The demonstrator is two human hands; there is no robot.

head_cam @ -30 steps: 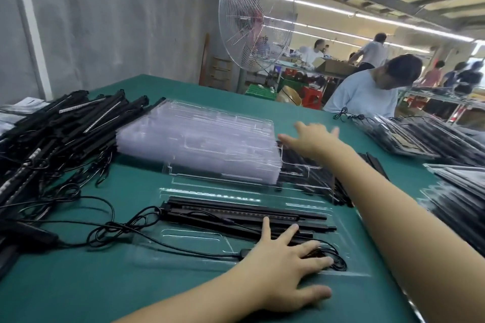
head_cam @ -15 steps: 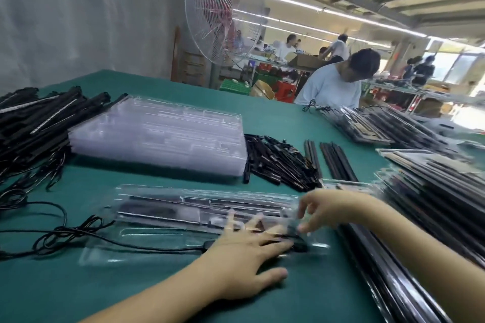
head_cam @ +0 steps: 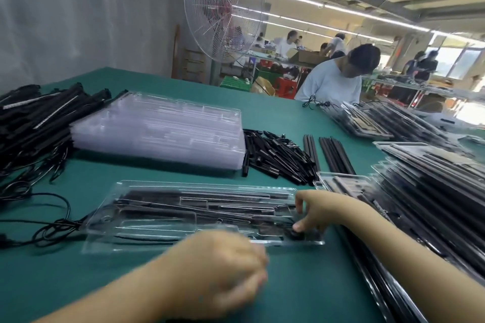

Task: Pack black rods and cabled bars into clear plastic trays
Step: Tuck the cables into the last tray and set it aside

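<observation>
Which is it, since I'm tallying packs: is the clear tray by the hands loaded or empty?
Loaded: black bars lie inside the clear tray, whose right end the right hand pinches; a cable trails out left.

Bare left hand [head_cam: 223, 267] and right hand [head_cam: 319, 211], forearms bare too.

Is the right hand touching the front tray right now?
Touching. The head view shows the right hand with its thumb and curled fingers pressed onto the right end of the tray; no gap shows.
</observation>
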